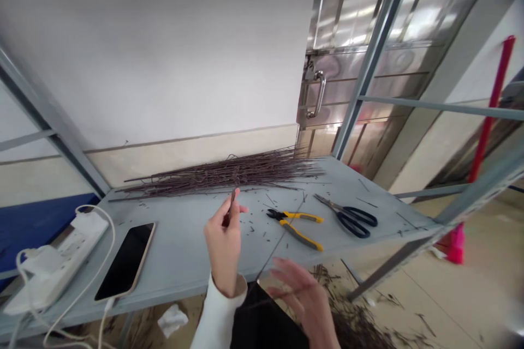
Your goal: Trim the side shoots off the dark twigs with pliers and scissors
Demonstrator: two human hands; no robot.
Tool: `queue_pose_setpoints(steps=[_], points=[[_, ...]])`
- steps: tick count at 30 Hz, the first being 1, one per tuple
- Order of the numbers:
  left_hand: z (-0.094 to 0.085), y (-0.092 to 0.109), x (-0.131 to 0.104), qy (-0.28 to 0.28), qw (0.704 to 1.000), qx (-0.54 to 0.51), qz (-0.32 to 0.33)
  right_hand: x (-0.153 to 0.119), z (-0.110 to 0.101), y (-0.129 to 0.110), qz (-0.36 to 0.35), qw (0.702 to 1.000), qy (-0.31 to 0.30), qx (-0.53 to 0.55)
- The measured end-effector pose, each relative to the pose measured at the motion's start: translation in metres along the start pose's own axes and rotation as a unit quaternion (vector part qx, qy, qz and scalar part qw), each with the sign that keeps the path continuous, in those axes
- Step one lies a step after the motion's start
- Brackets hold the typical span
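Observation:
My left hand (pixel 224 242), in a white sleeve, is closed around a short dark brown twig (pixel 231 207) standing almost upright between thumb and fingers. Lower right, my right hand (pixel 303 297) is blurred by motion, its fingers stretched out and somewhat apart. A thin stem (pixel 273 252) runs slantwise between the hands, and another blurred stem passes across the right fingers; whether either is gripped is unclear. Beyond the left hand lies a long bundle of dark twigs (pixel 213 174). Yellow-handled cutting pliers (pixel 297 226) and dark-handled scissors (pixel 347 215) rest to the right, both spread.
Small twig scraps dot the grey table (pixel 180 251). At left are a phone (pixel 126 259) on a white cable and a power strip (pixel 61 262) with plugs. Metal posts (pixel 374 54) frame the table. Twig offcuts (pixel 360 324) litter the floor.

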State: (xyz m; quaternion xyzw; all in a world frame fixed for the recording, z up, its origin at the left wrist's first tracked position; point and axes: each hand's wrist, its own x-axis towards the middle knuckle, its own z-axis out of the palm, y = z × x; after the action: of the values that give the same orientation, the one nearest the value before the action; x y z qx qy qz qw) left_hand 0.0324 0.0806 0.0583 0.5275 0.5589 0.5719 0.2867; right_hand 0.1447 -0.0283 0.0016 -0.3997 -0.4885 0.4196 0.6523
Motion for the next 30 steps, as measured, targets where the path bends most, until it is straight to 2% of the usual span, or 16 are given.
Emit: queue_pose_setpoints(steps=[3, 6, 12, 15, 17, 20, 22, 27, 30], points=[[0.003, 0.0, -0.004, 0.006, 1.0, 0.024, 0.017, 0.01, 0.014, -0.004, 0.035, 0.999, 0.039, -0.01], [-0.001, 0.002, -0.006, 0.007, 0.999, 0.041, 0.032, 0.029, 0.016, -0.006, 0.083, 0.996, 0.004, -0.008], [-0.018, 0.007, 0.0, -0.102, 0.994, 0.003, 0.038, 0.075, 0.007, -0.002, 0.156, 0.985, -0.054, 0.059], [-0.029, 0.01, 0.003, -0.142, 0.988, -0.016, 0.052, 0.097, 0.008, 0.003, 0.151, 0.983, -0.059, 0.087], [-0.036, 0.007, 0.004, -0.14, 0.988, -0.026, 0.057, 0.108, 0.011, 0.005, 0.139, 0.983, -0.064, 0.097], [-0.047, -0.005, 0.002, -0.135, 0.988, -0.047, 0.048, 0.119, 0.02, 0.003, 0.123, 0.983, -0.094, 0.098], [-0.054, -0.02, -0.001, -0.167, 0.984, -0.051, 0.027, 0.123, 0.027, -0.001, 0.116, 0.981, -0.12, 0.1], [-0.065, -0.063, -0.012, -0.23, 0.97, -0.055, -0.064, 0.128, 0.04, -0.007, 0.106, 0.978, -0.154, 0.087], [-0.068, -0.077, -0.015, -0.269, 0.95, -0.088, -0.128, 0.13, 0.042, -0.004, 0.103, 0.978, -0.158, 0.086]])
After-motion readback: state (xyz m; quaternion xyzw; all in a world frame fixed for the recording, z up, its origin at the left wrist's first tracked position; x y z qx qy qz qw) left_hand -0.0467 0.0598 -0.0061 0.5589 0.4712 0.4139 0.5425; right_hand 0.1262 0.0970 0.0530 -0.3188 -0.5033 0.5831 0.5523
